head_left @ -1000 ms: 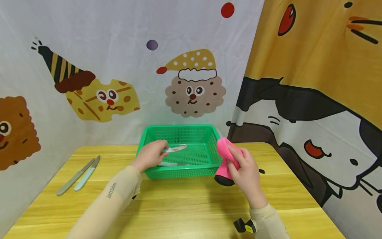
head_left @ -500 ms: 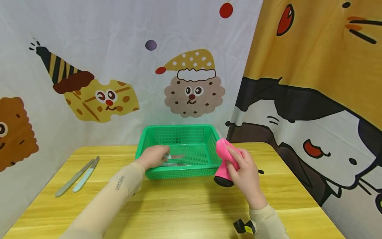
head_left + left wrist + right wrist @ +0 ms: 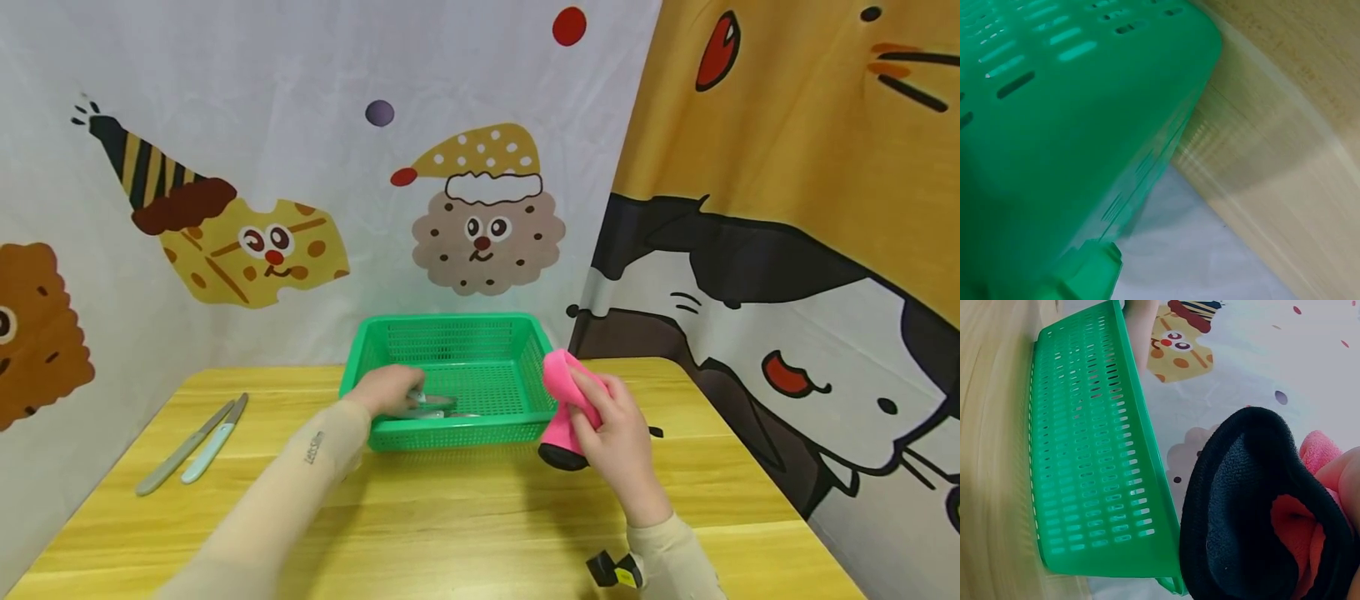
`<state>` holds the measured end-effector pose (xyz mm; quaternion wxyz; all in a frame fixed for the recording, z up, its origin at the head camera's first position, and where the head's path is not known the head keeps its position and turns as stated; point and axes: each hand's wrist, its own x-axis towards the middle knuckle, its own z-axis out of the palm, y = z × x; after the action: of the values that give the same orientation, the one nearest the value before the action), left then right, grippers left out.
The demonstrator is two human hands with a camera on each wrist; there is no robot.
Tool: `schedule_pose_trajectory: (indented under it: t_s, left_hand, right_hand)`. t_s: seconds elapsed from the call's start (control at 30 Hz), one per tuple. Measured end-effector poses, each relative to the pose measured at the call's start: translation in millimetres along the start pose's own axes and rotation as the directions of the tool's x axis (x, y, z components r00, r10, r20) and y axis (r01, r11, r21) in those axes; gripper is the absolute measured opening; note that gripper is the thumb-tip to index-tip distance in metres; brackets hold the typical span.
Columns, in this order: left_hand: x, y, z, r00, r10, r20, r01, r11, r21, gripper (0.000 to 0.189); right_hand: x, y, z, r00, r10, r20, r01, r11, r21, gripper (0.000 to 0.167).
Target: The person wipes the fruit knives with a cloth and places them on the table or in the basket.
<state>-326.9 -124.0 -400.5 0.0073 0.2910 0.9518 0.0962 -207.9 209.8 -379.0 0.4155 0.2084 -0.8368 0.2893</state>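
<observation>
My left hand (image 3: 387, 390) reaches over the near left part of the green plastic basket (image 3: 468, 433) and holds a pale-handled knife (image 3: 439, 401) low inside it. Another knife (image 3: 459, 415) lies beneath, close to the near wall; my fingers partly hide both handles. Just off the basket's right side, my right hand (image 3: 624, 437) grips a bunched pink cloth (image 3: 561, 427) above the table. A black edge band (image 3: 1235, 431) and folds of this cloth show in the right wrist view. The left wrist view has only the basket wall (image 3: 1072, 156), not the hand.
Two knives lie side by side at the table's left: one grey-green knife (image 3: 183, 450) and one pale mint knife (image 3: 216, 443). The wooden table (image 3: 450, 533) ends at a printed cartoon curtain (image 3: 300, 167) behind the basket.
My left hand has lowered the knife into the basket, bringing it down beside the other one. The right hand and the pink cloth have stayed nearly still.
</observation>
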Motion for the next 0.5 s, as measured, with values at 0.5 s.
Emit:
schedule_pose_trajectory:
  t_s: [0.5]
  left_hand:
    - [8.8,-7.5,9.3,0.997,-0.061,0.056,0.063,0.998,-0.031,0.018]
  right_hand:
    - [-0.2,0.6,0.6,1.0,-0.005,-0.002,0.005,1.0,-0.006,0.047]
